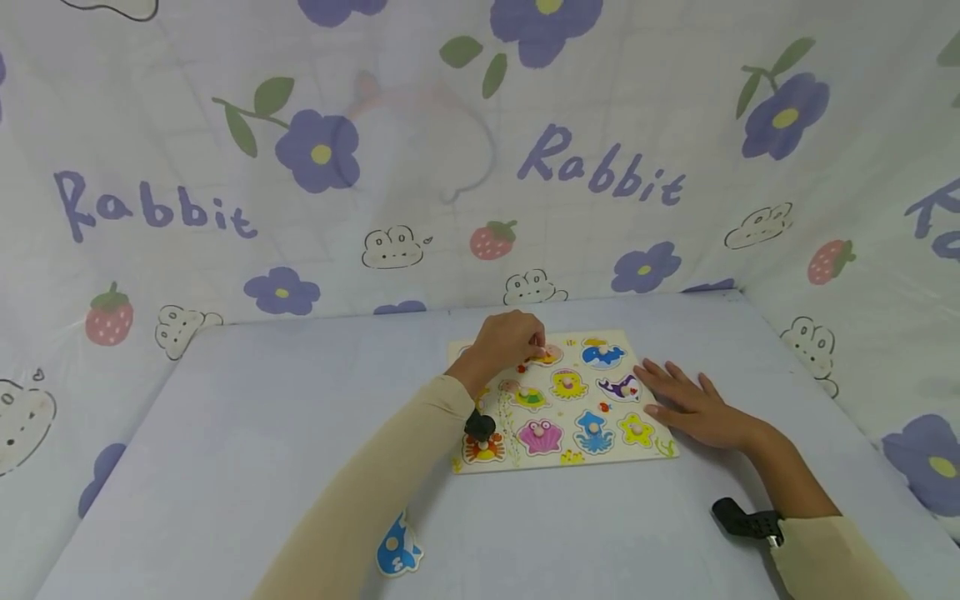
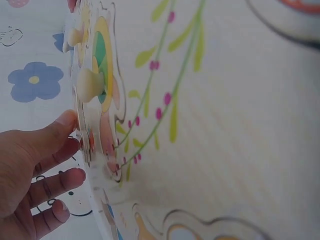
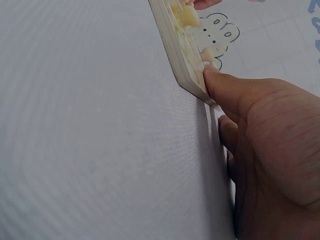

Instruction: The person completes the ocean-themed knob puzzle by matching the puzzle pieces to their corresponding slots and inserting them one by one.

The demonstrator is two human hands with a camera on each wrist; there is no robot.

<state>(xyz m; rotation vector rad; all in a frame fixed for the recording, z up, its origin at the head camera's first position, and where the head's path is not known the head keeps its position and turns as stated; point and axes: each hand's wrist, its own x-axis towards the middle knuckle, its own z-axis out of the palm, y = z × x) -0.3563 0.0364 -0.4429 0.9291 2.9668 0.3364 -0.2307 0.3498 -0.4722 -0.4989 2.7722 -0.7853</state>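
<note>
A wooden peg puzzle board (image 1: 558, 465) with several sea-animal pieces lies on the table. Over its back row, my left hand (image 1: 508, 340) pinches an orange-yellow puzzle piece (image 1: 552, 357); my fingers partly hide it, so its animal is unclear. In the left wrist view, the left thumb (image 2: 65, 120) and index finger lie at the edge of that piece, beyond the green turtle piece (image 2: 102, 65). My right hand (image 1: 693, 408) rests at the board's right edge with fingers extended. The right wrist view has its thumb (image 3: 220, 82) against the board's corner.
A blue whale piece (image 1: 396, 550) lies loose on the table in front of the board, partly behind the left sleeve (image 1: 375, 475). A patterned curtain (image 1: 420, 192) hangs behind the table. The left forearm hides part of the board's left side.
</note>
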